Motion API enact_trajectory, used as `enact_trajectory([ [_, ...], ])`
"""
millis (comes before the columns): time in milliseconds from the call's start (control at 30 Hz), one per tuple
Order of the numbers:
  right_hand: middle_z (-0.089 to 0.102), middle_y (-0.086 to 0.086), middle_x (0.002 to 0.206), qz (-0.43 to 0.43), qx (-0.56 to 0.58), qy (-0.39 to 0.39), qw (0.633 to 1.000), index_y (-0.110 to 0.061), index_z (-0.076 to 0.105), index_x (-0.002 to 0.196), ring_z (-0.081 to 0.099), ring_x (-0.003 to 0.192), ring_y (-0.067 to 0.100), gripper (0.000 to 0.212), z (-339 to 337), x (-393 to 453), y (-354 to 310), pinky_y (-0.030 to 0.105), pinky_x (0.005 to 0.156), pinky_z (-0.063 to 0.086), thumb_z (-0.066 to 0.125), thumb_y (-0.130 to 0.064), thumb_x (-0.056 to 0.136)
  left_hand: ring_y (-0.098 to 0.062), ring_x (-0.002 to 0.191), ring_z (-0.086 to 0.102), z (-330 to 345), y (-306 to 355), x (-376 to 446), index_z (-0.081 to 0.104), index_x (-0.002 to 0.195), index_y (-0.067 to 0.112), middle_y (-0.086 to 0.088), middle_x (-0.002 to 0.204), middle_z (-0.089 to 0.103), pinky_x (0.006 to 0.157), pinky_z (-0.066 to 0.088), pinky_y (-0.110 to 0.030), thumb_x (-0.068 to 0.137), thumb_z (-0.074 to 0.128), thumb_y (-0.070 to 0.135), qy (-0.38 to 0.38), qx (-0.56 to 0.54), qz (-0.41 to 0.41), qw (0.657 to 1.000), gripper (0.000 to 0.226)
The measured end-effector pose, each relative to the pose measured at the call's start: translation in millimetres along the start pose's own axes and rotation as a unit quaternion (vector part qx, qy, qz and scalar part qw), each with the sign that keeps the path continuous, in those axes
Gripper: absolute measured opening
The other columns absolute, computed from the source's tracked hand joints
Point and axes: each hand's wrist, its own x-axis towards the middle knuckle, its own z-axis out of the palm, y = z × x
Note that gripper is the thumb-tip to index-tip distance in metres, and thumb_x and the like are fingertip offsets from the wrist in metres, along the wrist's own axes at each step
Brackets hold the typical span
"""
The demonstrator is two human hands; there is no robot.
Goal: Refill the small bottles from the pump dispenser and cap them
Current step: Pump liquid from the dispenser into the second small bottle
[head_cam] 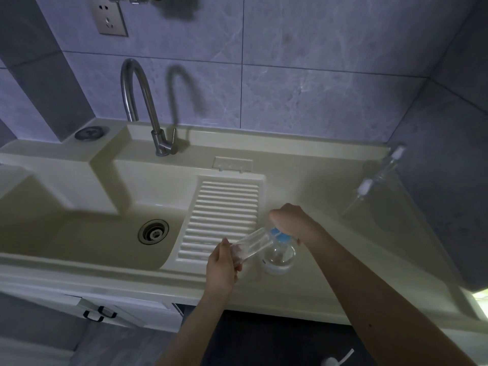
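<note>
A clear small bottle (247, 245) is held tilted, its mouth up against the blue nozzle of the pump dispenser (279, 256). The left hand (221, 268) has its fingers curled round the bottle's lower end. The dispenser, a clear round-bodied one with a blue pump head, stands on the bench (330, 273) just right of the ribbed washboard (224, 215). The right hand (290, 220) lies on top of the pump head, fingers bent down over it; how firmly it grips I cannot tell. Both forearms reach in from the lower edge.

Two more clear bottles (375, 188) with white tops sit well apart at the far right of the bench, near the wall. The washboard slopes down into the sink (79, 233), which has a round drain (153, 231). A curved steel tap (142, 109) rises behind the sink, and a socket (109, 19) is set in the tiled wall above. A white pump top (335, 360) shows on the floor at the lower edge
</note>
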Motion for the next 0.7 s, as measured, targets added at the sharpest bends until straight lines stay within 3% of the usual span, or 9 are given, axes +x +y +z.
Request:
enact_trajectory([
  [200, 0.051, 0.008, 0.081, -0.006, -0.027, -0.013, 1.000, -0.002, 0.052, 0.082, 0.047, 0.059, 0.018, 0.015, 2.1, 4.6, 0.8, 0.025, 0.052, 0.038, 0.042, -0.013, 0.086, -0.008, 0.042, 0.037, -1.5, -1.3, -2.5, 0.059, 0.086, 0.004, 0.003, 0.046, 0.044, 0.044, 0.028, -0.022, 0.103, 0.028, 0.033, -0.007, -0.001, 0.001, 1.000, 0.045],
  [267, 0.053, 0.008, 0.086, 0.006, 0.005, -0.031, 0.999, -0.001, 0.054, 0.096, 0.048, 0.064, 0.020, 0.022, -0.3, 3.3, -1.1, 0.028, 0.062, 0.041, 0.042, -0.019, 0.090, -0.007, 0.040, 0.037, -0.7, 0.9, -3.9, 0.059, 0.086, 0.004, 0.000, 0.049, 0.045, 0.043, 0.028, -0.022, 0.103, 0.028, 0.033, -0.013, -0.003, 0.003, 1.000, 0.045],
  [433, 0.048, 0.010, 0.110, 0.067, 0.075, -0.108, 0.989, -0.011, 0.039, 0.137, 0.051, 0.109, 0.038, 0.054, -4.7, 1.3, -2.2, 0.048, 0.092, 0.042, 0.044, -0.041, 0.092, -0.006, 0.039, 0.038, -0.8, 4.3, -4.1, 0.061, 0.087, 0.004, -0.002, 0.052, 0.045, 0.043, 0.028, -0.021, 0.102, 0.029, 0.033, -0.010, -0.008, 0.013, 1.000, 0.047],
  [500, 0.050, 0.010, 0.105, 0.060, 0.071, -0.105, 0.990, -0.010, 0.040, 0.135, 0.052, 0.098, 0.034, 0.052, -3.0, 0.9, -1.6, 0.046, 0.088, 0.043, 0.043, -0.040, 0.093, -0.006, 0.039, 0.038, -1.4, 4.0, -4.1, 0.061, 0.087, 0.003, 0.000, 0.050, 0.045, 0.043, 0.028, -0.021, 0.102, 0.029, 0.033, -0.009, -0.004, 0.015, 1.000, 0.047],
  [600, 0.050, 0.001, 0.078, 0.030, 0.075, -0.070, 0.994, -0.007, 0.047, 0.111, 0.050, 0.069, 0.021, 0.026, -4.1, 0.2, -1.1, 0.036, 0.073, 0.045, 0.041, -0.027, 0.095, -0.003, 0.038, 0.038, -0.3, 5.2, -3.3, 0.060, 0.084, 0.005, -0.001, 0.052, 0.044, 0.043, 0.028, -0.021, 0.102, 0.029, 0.032, -0.009, -0.006, 0.019, 1.000, 0.045],
  [700, 0.052, -0.005, 0.069, 0.009, 0.036, -0.043, 0.998, -0.004, 0.051, 0.093, 0.047, 0.061, 0.014, 0.013, -4.9, 1.3, -0.2, 0.027, 0.058, 0.041, 0.039, -0.010, 0.092, -0.004, 0.038, 0.038, 0.8, 5.4, -1.6, 0.060, 0.086, 0.003, 0.000, 0.051, 0.044, 0.043, 0.028, -0.021, 0.103, 0.028, 0.032, -0.010, -0.005, 0.021, 1.000, 0.047],
])
